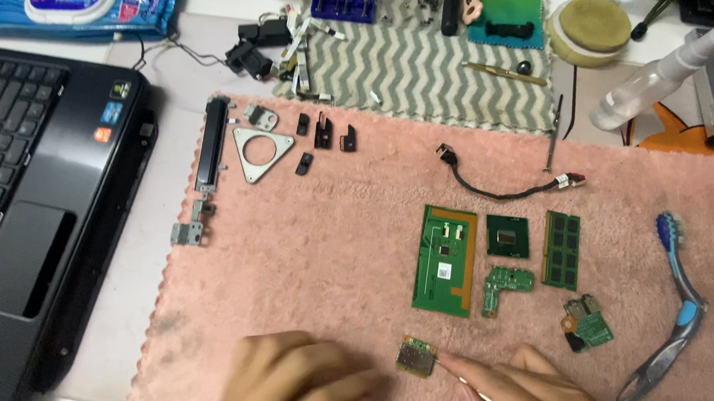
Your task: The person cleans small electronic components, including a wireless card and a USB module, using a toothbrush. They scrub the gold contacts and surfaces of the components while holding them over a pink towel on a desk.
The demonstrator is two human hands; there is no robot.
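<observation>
Black laptop (pixel 34 205), blue toothbrush (pixel 674 315), green circuit boards (pixel 444 260), spray bottle (pixel 653 78) around a pink towel (pixel 329 257).
</observation>
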